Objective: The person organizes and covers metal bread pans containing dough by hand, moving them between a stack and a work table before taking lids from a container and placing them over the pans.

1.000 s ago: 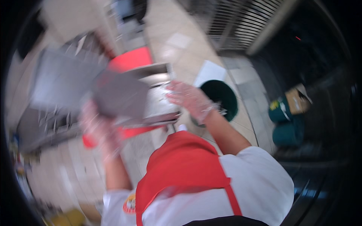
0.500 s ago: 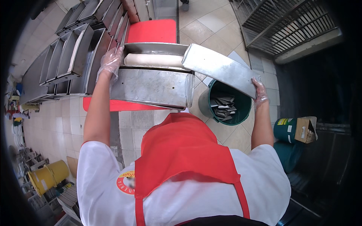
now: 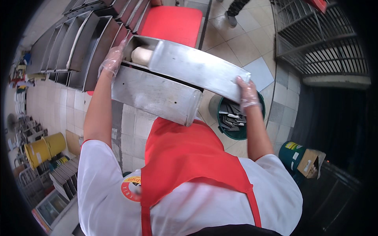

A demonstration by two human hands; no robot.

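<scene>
Left grip (image 3: 112, 61) clamps loaf tin (image 3: 157, 94) end — right grip (image 3: 248, 92) clamps sliding lid (image 3: 197, 67).

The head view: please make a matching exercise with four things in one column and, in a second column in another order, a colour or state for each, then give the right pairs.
Things:
1. long metal lid
2. round bin
3. dough
4. drum

States:
A. yellow, standing on the floor at the person's left
B. pale, lying inside the open metal tin
C. green, holding flat metal pieces
D. slid partly off, its end held by the right hand

Pairs: 1-D, 2-C, 3-B, 4-A. The left hand grips the tin's far end.
</scene>
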